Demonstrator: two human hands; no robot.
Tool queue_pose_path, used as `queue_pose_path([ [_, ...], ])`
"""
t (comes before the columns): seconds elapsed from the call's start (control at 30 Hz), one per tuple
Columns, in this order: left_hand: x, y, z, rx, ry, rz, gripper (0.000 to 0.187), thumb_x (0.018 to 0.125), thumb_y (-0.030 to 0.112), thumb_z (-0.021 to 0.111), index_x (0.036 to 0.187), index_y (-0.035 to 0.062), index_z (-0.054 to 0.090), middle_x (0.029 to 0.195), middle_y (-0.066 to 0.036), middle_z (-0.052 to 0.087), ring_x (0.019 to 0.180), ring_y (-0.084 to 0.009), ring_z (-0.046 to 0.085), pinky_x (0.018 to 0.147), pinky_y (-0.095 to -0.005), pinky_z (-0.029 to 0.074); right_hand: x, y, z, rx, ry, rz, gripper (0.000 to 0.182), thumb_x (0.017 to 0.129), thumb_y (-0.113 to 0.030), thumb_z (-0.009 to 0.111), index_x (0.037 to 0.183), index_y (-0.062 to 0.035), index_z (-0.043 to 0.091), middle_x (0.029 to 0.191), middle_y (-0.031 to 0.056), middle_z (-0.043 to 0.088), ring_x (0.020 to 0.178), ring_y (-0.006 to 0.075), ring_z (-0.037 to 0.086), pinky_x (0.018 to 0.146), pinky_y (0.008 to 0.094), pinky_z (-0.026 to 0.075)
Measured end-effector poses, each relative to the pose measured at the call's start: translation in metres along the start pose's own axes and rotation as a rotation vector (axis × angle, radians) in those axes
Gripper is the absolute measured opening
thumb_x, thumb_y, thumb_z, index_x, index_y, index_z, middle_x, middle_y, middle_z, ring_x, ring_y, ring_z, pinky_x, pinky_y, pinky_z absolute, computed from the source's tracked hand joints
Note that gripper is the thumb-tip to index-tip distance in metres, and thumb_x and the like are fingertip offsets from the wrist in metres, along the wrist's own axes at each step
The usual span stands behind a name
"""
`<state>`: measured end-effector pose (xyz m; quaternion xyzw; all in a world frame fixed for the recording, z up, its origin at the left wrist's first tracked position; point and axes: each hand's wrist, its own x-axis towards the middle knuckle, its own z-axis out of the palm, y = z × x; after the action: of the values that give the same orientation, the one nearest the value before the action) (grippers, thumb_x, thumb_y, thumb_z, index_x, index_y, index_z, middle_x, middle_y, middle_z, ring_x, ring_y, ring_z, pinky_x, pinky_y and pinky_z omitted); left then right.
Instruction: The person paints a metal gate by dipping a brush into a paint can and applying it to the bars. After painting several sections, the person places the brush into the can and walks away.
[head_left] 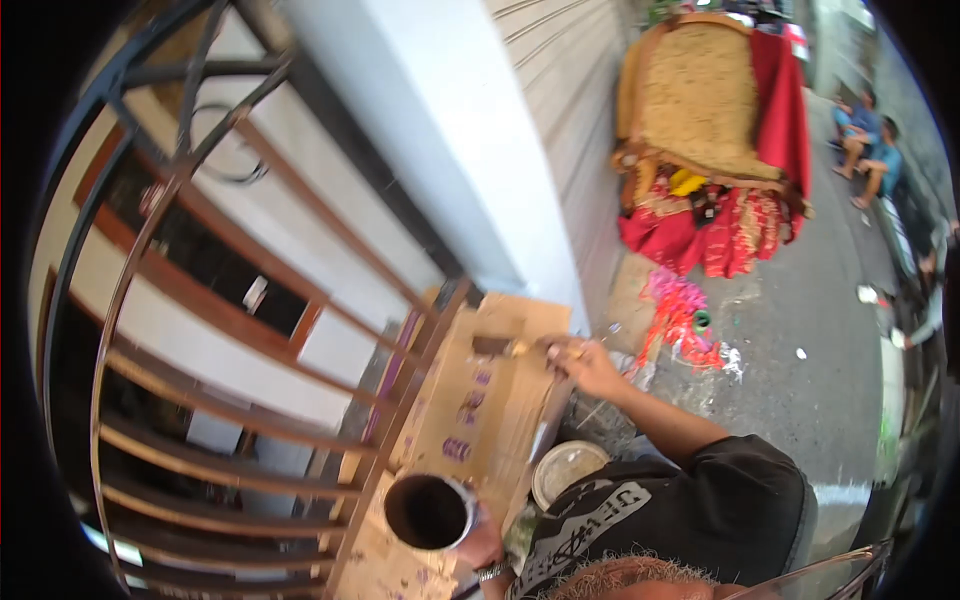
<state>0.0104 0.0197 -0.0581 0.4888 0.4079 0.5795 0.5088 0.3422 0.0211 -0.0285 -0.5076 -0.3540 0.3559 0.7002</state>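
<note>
My right hand is closed around the handle of a flat paintbrush, whose dark bristles point left over a brown cardboard sheet with purple print. Lower down, my left hand grips the side of a round can, and its opening looks dark inside. The can is over the cardboard, close to the bars of a brown metal gate. A gap separates the brush from the can.
A round, pale-topped container stands beside the cardboard. Behind are a white pillar and a shutter. Red cloth hangs below a yellow padded piece. Pink and red strips lie on the road; people sit farther off.
</note>
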Motion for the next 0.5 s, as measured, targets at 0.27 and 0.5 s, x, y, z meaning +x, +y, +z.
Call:
queue_pose_path([
  [0.27, 0.025, 0.002, 0.022, -0.088, 0.01, -0.07, 0.067, 0.092, 0.053, 0.056, 0.147, 0.0158, 0.048, 0.145, -0.008, 0.055, 0.134, -0.0287, 0.051, 0.107, -0.0487, 0.042, -0.049, 0.02, -0.029, -0.347, -0.19, 0.023, 0.038, 0.104, -0.03, 0.057, 0.137, -0.0113, 0.06, 0.093, 0.0092, 0.073, 0.075, 0.013, 0.068, 0.07, 0.031, 0.056],
  [0.5, 0.032, -0.003, 0.03, -0.104, -0.024, -0.087, 0.065, 0.092, 0.051, 0.055, 0.146, 0.0152, 0.049, 0.145, -0.008, 0.055, 0.135, -0.0285, 0.05, 0.109, -0.0488, 0.04, -0.063, -0.002, -0.03, -0.319, -0.232, 0.053, 0.039, 0.104, -0.026, 0.056, 0.136, -0.0039, 0.058, 0.117, 0.0081, 0.069, 0.087, 0.0121, 0.069, 0.078, 0.0292, 0.058],
])
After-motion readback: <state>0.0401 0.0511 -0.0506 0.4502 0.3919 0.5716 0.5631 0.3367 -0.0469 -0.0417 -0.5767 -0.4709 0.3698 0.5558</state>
